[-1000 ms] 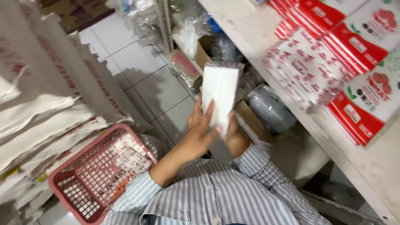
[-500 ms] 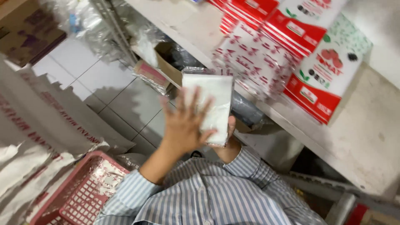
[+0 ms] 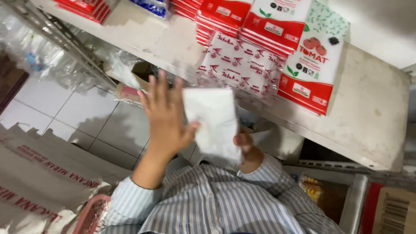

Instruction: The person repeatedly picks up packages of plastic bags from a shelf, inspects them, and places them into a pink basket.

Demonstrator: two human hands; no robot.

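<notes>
White packet held in both hands below the shelf of red-and-white packs.

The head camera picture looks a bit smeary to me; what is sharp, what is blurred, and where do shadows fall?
Head view: the white packet and left hand are softened by motion blur; the right hand is mostly hidden behind the packet; the red and white packs on the shelf read sharper; a soft shadow lies on the floor tiles; no strong glare.
</notes>
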